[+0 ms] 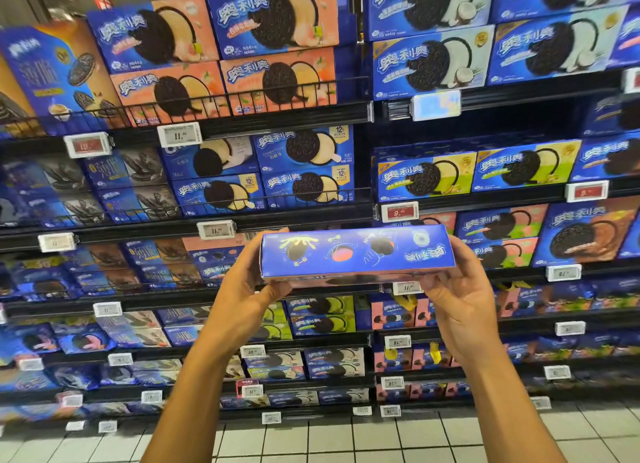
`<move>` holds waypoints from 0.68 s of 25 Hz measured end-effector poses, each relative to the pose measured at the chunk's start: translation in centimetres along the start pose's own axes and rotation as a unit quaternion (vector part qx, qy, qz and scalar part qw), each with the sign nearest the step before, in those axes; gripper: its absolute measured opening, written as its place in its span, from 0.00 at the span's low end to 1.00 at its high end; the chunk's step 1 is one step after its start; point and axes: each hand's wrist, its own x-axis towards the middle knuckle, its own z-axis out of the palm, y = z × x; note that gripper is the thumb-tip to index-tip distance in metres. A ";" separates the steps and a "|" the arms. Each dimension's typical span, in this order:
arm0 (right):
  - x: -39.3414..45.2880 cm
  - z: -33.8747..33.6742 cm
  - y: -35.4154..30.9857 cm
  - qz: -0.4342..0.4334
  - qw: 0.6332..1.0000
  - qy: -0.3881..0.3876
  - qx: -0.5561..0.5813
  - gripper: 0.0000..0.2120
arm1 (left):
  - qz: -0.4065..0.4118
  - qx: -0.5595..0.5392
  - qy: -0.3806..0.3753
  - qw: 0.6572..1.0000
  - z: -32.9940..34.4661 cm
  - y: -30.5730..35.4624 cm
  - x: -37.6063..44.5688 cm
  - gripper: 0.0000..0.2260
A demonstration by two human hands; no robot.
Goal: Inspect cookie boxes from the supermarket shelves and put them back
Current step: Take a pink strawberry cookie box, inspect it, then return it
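Both forearms rise to a blue Oreo box (356, 253) held level before the shelves (284, 220), left hand (252, 289) and right hand (457, 289) clamping its ends with curled fingers; risk: end-only grip slips while turning, dropping it.

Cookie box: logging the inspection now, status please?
Left hand and right hand grip the ends of the blue cookie box. Held level before the shelves, printing upside down. Nothing in the way.
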 end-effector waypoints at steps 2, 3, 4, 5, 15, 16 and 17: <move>0.0 -0.2 -0.1 0.000 1.000 -0.003 -0.001 0.27 | 0.007 -0.009 0.000 1.000 0.0 -0.1 0.0 0.25; 0.0 -0.3 -0.2 0.004 1.000 -0.001 -0.010 0.27 | 0.004 -0.014 -0.001 1.000 -0.1 -0.1 0.0 0.26; 0.2 -0.5 -0.3 0.010 1.000 0.000 -0.028 0.27 | -0.005 -0.018 -0.002 1.000 -0.3 0.1 0.0 0.27; 0.4 -0.6 -0.5 0.019 0.999 -0.002 -0.049 0.27 | -0.018 -0.021 -0.007 1.000 -0.5 0.3 0.0 0.27; 4.4 0.8 -4.0 0.213 0.952 0.041 -0.214 0.14 | -0.236 0.038 0.050 0.970 0.0 1.6 3.4 0.17; 4.8 0.7 -4.1 0.227 0.946 0.050 -0.227 0.16 | -0.263 0.047 0.049 0.962 0.1 1.7 3.5 0.20; 5.1 0.7 -4.3 0.237 0.940 0.063 -0.236 0.18 | -0.280 0.051 0.044 0.958 0.2 1.7 3.6 0.22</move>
